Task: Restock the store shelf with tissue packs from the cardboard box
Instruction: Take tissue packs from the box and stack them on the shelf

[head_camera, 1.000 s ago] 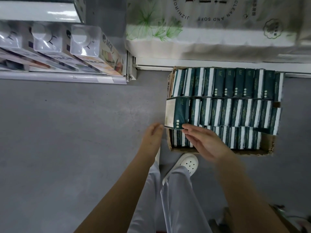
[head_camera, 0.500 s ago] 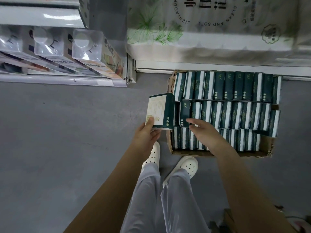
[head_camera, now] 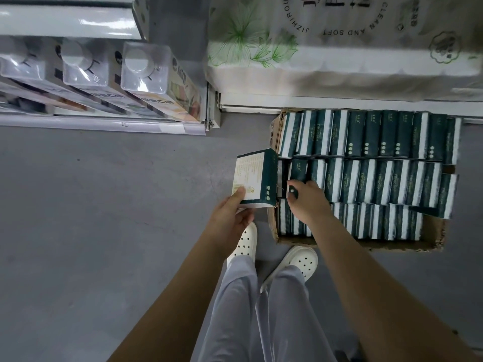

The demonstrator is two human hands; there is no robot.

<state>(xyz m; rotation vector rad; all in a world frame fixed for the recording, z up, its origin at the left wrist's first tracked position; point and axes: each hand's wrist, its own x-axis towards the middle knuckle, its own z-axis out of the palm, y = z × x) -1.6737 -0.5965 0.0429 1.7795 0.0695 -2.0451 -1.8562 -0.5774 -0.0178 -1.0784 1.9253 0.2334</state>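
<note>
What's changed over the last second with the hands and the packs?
The tissue pack passed from the right hand to the left hand, which now holds it just left of the cardboard box. The right hand went back into the middle row and pinches the next pack. Box and other rows stayed put.

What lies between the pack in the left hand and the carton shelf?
Head view: only bare grey floor separates the held pack from the carton shelf.

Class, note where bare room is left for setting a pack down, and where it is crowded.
Free: the grey floor between the shelf rail and the cardboard box; the box's bare near-right corner. Crowded: three tight rows of tissue packs, where the right hand grips one.
</note>
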